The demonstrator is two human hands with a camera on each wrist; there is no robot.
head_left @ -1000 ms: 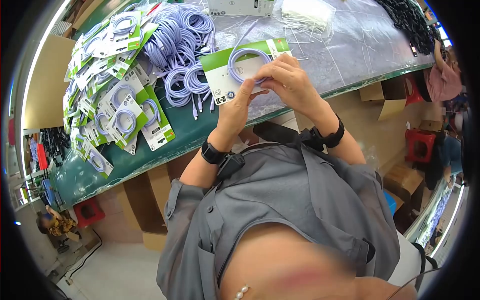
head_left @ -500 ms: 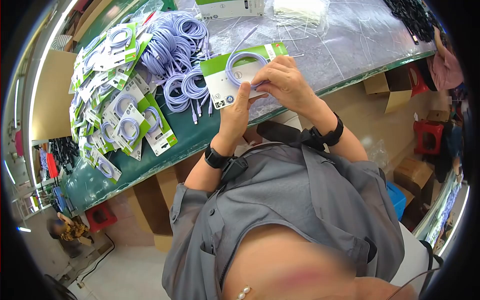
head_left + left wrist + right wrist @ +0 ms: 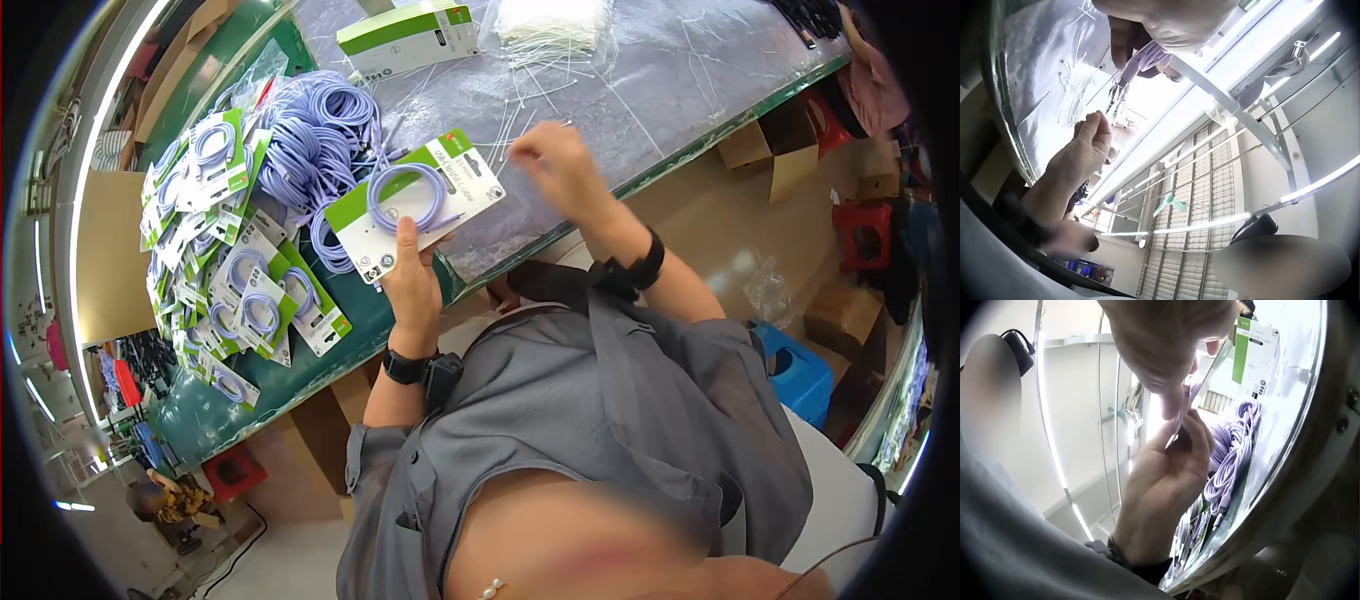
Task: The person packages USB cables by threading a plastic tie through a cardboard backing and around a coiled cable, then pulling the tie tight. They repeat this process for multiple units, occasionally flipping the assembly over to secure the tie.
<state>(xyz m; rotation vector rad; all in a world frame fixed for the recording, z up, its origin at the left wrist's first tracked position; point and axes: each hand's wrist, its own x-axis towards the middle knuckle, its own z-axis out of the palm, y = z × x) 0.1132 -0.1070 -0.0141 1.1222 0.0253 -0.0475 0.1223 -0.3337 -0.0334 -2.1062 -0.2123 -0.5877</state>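
Note:
In the head view my left hand (image 3: 412, 290) holds a green-and-white packaging card (image 3: 470, 180) tilted over the table's front edge, thumb on its face. A coiled lavender USB cable (image 3: 375, 202) lies against the card, one plug near its lower edge. My right hand (image 3: 565, 172) hangs apart to the card's right, slightly blurred, with fingers curled. The left wrist view shows the right hand (image 3: 1082, 150) with fingertips bunched and nothing visible between them. In the right wrist view the left hand (image 3: 1166, 484) pinches the card's edge.
Carded cables (image 3: 215, 235) lie heaped at the left, beside a pile of loose coiled lavender cables (image 3: 305, 135). A stack of cards (image 3: 410, 45) stands at the back, near white ties (image 3: 550, 30). A blue stool (image 3: 800, 375) and cardboard boxes (image 3: 845, 320) are on the floor.
My right hand has let go of the cable and card and drawn away to the right. The left hand has carried the card leftward in the head view, which has also shifted.

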